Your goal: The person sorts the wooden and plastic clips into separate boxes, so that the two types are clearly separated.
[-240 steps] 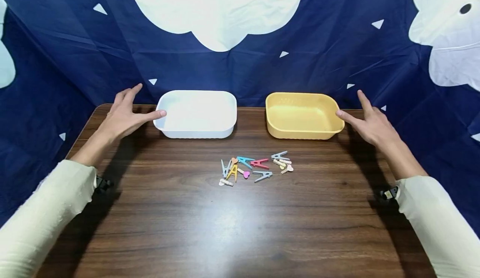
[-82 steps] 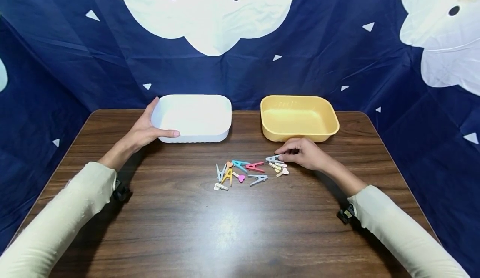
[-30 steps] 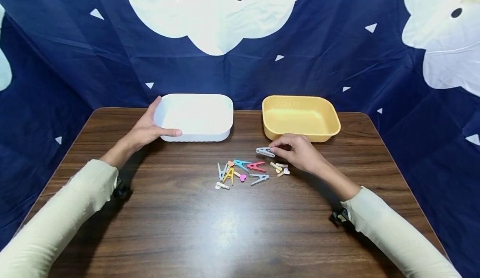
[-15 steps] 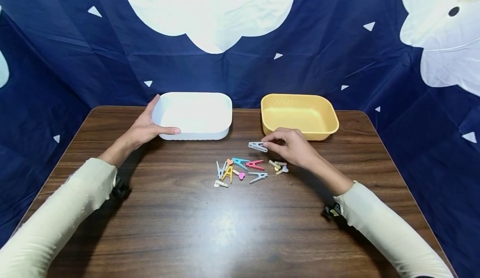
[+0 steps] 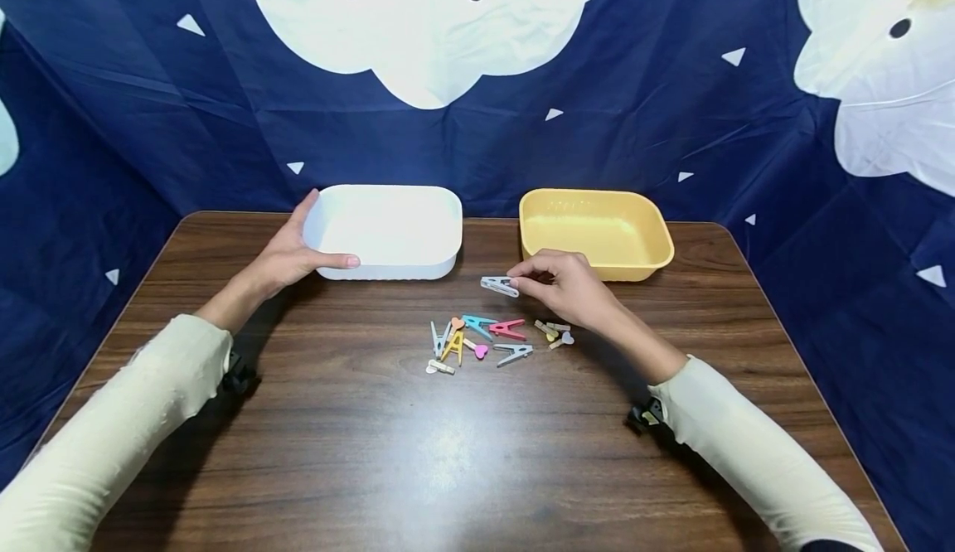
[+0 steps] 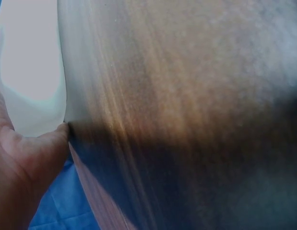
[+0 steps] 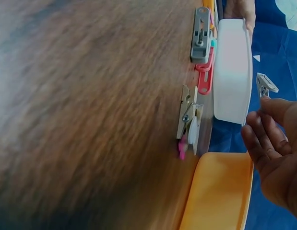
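Observation:
My right hand [image 5: 564, 287] pinches a light grey plastic clothespin [image 5: 499, 286] between thumb and fingertips, raised above the table between the two tubs. In the right wrist view the clothespin [image 7: 266, 85] sticks out past the fingertips. My left hand [image 5: 285, 254] rests against the left end of a white tub [image 5: 388, 272]. Its thumb lies straight along the front wall and its index finger extends by the left side; the other fingers are mostly hidden. Below the raised clothespin lie a blue clothespin [image 5: 478, 325], a red one [image 5: 507, 328], a yellow one [image 5: 453, 346] and two grey ones [image 5: 513, 353].
A yellow tub [image 5: 627, 273] stands at the back right, just behind my right hand. Small wooden heart clips lie among the clothespins, including a pink one [image 5: 481, 351] and a white one [image 5: 433, 366]. A dark blue cloth [image 5: 485, 146] hangs behind the brown table [image 5: 336, 419].
My right hand has picked the grey clothespin from the right of the pile and carried it up and left. Earlier, my left hand came to the white tub; it has stayed there since.

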`<state>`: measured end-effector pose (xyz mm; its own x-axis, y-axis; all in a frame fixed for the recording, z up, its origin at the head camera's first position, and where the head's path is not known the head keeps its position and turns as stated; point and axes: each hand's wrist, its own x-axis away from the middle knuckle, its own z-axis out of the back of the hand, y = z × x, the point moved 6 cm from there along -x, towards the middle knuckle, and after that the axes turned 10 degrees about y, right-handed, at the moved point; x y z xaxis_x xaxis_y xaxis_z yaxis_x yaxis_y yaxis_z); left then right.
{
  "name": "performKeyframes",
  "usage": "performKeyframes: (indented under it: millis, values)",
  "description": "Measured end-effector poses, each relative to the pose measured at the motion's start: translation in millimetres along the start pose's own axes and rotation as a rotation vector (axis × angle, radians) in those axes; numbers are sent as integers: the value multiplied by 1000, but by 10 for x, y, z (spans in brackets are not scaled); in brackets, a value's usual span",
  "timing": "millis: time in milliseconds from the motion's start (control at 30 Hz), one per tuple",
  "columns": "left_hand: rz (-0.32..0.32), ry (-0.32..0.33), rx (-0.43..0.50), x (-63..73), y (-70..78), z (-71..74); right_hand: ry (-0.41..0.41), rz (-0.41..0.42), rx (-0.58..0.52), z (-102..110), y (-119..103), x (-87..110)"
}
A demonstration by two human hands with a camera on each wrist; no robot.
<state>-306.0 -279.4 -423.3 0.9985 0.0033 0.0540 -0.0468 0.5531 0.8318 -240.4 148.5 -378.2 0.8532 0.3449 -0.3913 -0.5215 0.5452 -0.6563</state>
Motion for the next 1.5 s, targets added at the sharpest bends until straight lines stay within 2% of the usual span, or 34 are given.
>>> performKeyframes:
  millis: [500, 1100, 1500]
  values:
    - [8, -2, -1, -6, -2, 7, 19, -31, -28, -50, -66, -134]
    - [2, -2, -11, -23, -36, 14, 35, -24, -39, -95, -125, -234]
    - [-5, 5, -17, -25, -48, 6, 60, 4, -52, -167, -193, -372]
